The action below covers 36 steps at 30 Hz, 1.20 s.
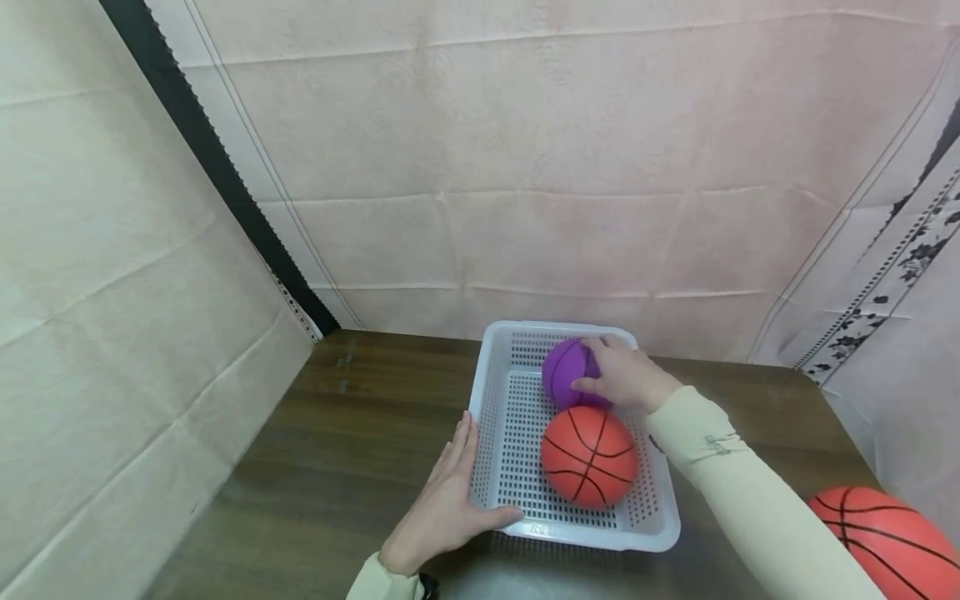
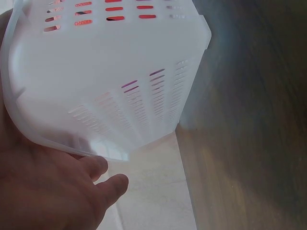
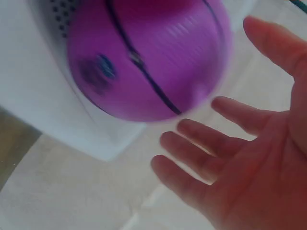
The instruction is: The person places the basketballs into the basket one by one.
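Observation:
A purple basketball (image 1: 567, 372) and an orange basketball (image 1: 590, 457) sit in a white perforated plastic basket (image 1: 491, 367), the purple one toward the far end. My right hand (image 1: 626, 375) is at the purple ball's right side with spread fingers. In the right wrist view, its fingers (image 3: 192, 167) stand a little apart from the purple ball (image 3: 153, 57). My left hand (image 1: 442, 500) rests against the basket's near left corner, fingers extended along the side, thumb at the front rim. The left wrist view shows its fingertips at the basket's rim (image 2: 72, 149).
Another orange basketball (image 1: 888, 542) lies at the right, partly out of view. The basket stands on a dark wooden table (image 1: 360, 467). Pale cloth (image 1: 525, 167) hangs behind the table and at both sides.

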### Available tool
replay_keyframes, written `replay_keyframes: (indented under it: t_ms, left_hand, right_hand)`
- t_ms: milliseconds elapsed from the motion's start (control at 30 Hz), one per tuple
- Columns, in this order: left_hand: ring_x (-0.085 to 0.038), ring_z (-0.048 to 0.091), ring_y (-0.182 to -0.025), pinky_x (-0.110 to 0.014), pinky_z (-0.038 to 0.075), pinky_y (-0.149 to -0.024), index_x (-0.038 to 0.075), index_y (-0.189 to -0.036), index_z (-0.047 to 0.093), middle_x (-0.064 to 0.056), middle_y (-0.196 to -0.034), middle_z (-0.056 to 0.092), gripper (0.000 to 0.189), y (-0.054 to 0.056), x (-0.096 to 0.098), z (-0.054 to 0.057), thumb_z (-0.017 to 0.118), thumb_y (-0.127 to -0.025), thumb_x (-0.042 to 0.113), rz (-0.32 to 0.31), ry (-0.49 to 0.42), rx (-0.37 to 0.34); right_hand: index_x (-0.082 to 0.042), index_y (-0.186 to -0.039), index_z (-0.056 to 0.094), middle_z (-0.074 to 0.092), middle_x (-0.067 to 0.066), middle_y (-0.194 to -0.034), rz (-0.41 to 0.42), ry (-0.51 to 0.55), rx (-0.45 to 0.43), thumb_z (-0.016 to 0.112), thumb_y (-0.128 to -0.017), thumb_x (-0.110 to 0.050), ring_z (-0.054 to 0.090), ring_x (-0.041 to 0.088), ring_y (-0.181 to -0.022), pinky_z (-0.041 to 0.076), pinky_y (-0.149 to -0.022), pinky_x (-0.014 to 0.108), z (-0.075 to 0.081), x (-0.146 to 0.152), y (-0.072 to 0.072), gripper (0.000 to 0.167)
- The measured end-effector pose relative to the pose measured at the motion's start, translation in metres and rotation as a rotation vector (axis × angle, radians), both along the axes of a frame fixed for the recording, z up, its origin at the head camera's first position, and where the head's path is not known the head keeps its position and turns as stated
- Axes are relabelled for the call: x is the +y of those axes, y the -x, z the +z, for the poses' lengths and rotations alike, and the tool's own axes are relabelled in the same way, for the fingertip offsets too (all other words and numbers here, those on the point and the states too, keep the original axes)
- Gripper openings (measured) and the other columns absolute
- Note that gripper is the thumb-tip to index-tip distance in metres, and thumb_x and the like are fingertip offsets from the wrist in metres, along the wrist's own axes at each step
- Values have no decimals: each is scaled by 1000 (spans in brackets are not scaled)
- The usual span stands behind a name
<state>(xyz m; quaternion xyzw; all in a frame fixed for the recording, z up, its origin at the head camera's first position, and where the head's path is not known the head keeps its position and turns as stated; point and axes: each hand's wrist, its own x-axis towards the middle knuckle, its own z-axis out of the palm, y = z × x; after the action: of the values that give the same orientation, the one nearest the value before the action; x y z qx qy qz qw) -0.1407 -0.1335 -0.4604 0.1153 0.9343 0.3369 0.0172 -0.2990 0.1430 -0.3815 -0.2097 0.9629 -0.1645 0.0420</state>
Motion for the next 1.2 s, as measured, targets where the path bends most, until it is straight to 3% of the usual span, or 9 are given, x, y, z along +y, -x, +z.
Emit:
replay_keyframes:
  t_ms: [200,367,533,700,867,1033,1200]
  left_hand:
    - [-25,4,-147,-53,13,-115,13,-157,-2,4,-162,-11,130,-1,-1,0,70,-68,75,-2,-9,14]
    - [-25,4,-147,-53,14,-115,14,-157,-3,4,-162,-12,132,0,-1,0,62,-65,83,-13,-2,12]
    - [-26,5,-147,-54,14,-115,12,-156,-2,3,-162,-11,131,0,-3,0,68,-67,76,-23,-8,27]
    - [-24,3,-147,-54,13,-115,11,-156,-3,3,-162,-12,131,1,-3,-1,70,-67,75,-25,-17,23]
    - [-25,3,-147,-54,12,-115,11,-156,-2,2,-162,-11,131,1,-2,-2,70,-67,75,-19,-17,34]
    - [-26,3,-148,-54,12,-115,10,-156,-1,2,-162,-12,130,1,-2,-2,70,-68,74,-20,-16,35]
    - [-26,3,-148,-55,13,-115,11,-156,-2,3,-162,-12,132,1,-2,-1,64,-66,81,-22,-13,27]
  right_hand:
    - [-3,-148,34,37,28,-145,5,81,29,66,-90,-43,31,50,-133,26,-100,72,28,24,-12,78]
    - [-1,-149,30,34,29,-147,-45,108,56,61,-91,-52,26,51,-135,21,-103,71,54,54,-43,84]
    - [4,-148,28,32,35,-144,-155,115,121,60,-90,-57,24,58,-130,18,-99,73,70,100,-69,90]
    - [4,-149,26,30,40,-140,-293,108,184,62,-90,-53,19,63,-125,15,-94,75,76,148,-90,89]
    - [5,-151,17,26,45,-138,-423,28,201,59,-91,-55,18,66,-120,14,-92,76,58,183,-116,95]
    - [16,-144,20,29,49,-129,-531,-24,228,62,-87,-57,24,65,-116,13,-97,74,17,213,-138,101]
    - [14,-146,9,17,49,-134,-717,-16,97,64,-81,-65,14,64,-125,14,-100,73,-25,231,-160,117]
